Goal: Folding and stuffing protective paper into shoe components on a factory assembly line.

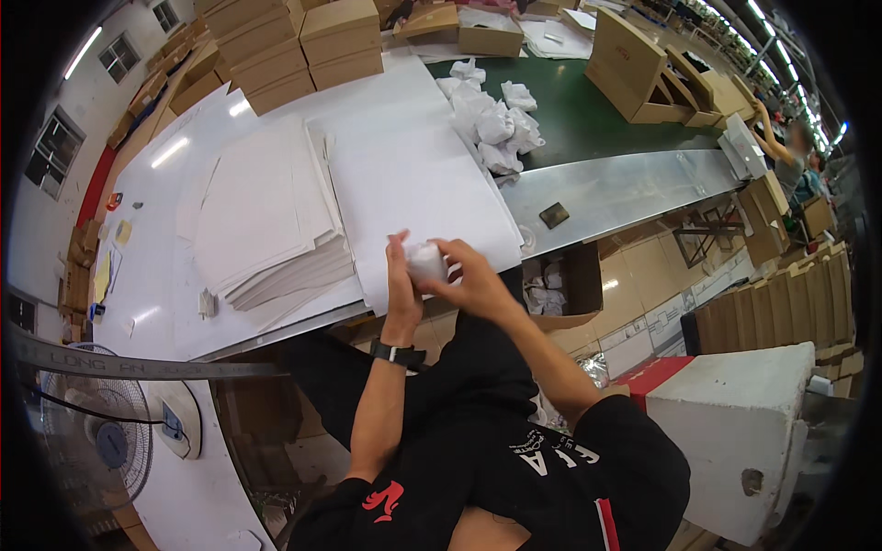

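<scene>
Between my two hands, over the front edge of the white table, is a crumpled white paper ball (426,263). My left hand (401,285) is pressed against its left side, fingers pointing up. Around its right side curl the fingers of my right hand (469,280). Whatever the paper may wrap is hidden. Beneath and beyond my hands lies a white paper sheet (413,184). To its left rests a thick stack of white paper (266,202). Several similar paper-wrapped bundles (496,124) are heaped past the sheet's far right corner.
A green conveyor belt (574,101) with a metal edge (634,193) runs at the right, carrying open cardboard boxes (629,69). Below the edge, a carton (579,294) holds more wrapped bundles. Stacked boxes (276,55) stand far left. A fan (106,432) is near left; a person (785,151) works far right.
</scene>
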Available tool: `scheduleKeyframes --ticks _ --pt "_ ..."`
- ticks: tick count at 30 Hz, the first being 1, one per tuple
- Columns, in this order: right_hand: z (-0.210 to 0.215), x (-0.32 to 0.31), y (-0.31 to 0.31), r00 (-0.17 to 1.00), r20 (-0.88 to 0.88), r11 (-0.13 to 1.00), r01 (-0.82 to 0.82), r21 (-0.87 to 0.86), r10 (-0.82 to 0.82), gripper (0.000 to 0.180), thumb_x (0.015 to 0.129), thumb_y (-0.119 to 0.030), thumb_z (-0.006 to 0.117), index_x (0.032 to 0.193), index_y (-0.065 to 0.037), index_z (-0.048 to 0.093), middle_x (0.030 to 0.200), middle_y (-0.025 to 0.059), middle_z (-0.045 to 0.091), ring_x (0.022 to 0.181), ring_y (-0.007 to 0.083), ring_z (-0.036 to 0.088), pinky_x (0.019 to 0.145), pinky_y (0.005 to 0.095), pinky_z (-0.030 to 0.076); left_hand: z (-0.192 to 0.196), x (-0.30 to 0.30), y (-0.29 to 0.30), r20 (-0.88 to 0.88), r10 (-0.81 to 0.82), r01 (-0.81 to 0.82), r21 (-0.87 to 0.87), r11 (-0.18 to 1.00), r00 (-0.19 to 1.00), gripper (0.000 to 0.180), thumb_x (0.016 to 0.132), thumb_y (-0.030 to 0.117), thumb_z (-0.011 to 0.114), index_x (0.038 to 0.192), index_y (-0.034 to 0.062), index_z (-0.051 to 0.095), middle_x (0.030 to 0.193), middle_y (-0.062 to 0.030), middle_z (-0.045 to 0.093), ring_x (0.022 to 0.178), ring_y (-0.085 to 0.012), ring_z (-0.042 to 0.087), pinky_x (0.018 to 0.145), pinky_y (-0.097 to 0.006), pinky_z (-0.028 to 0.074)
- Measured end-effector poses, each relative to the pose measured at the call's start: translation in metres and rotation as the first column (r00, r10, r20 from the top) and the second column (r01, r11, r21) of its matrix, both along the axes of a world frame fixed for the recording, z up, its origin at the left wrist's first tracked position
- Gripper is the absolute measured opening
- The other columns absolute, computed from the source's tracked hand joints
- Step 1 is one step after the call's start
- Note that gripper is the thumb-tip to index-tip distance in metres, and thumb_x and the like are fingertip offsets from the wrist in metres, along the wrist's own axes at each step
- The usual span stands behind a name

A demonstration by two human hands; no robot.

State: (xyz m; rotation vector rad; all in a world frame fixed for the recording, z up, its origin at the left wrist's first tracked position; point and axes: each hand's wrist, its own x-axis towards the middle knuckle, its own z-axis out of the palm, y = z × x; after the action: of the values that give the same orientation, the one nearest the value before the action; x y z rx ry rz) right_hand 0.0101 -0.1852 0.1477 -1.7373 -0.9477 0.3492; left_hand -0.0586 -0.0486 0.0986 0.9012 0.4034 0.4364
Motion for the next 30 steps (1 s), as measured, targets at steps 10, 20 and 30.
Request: scheduleKeyframes --ticks 10,20,30 --pt "0.015 0.275 0.055 0.658 0.303 0.715 0.685 0.138 -0.689 0.094 0.078 -0.055 0.080 0.138 0.008 0.047 0.131 0.0308 0.058 0.121 0.0431 0.057 0.098 0.0463 0.048 0.039 0.006 0.126 0.044 0.388 -0.306 0.697 0.649 0.921 0.058 0.099 0.034 0.065 0.147 0.0071 0.044 0.131 -0.0158 0.060 0.120 -0.0266 0.058 0.099 -0.043 0.048" --pt "-0.135 0.111 0.078 0.604 0.714 0.780 0.611 -0.130 -0.354 0.052 0.088 -0.043 0.069 0.128 -0.009 0.063 0.141 0.0224 0.049 0.137 0.0409 0.039 0.115 0.0570 0.027 -0.034 -0.039 0.344 -0.007 0.795 0.426 0.847 -0.318 0.607 0.044 0.103 0.043 0.051 0.125 0.0104 0.068 0.136 -0.0116 0.063 0.124 -0.0452 0.056 0.107 -0.049 0.042" --pt "-0.116 0.108 0.080 0.669 0.635 0.809 0.576 -0.114 -0.387 0.045 0.088 -0.037 0.068 0.123 -0.009 0.066 0.140 0.0193 0.050 0.138 0.0399 0.039 0.117 0.0546 0.024 0.018 -0.023 0.423 0.004 0.945 0.017 1.000 -0.010 0.327 0.032 0.103 0.038 0.050 0.106 0.0134 0.070 0.098 -0.0163 0.074 0.092 -0.0462 0.068 0.080 -0.055 0.053"
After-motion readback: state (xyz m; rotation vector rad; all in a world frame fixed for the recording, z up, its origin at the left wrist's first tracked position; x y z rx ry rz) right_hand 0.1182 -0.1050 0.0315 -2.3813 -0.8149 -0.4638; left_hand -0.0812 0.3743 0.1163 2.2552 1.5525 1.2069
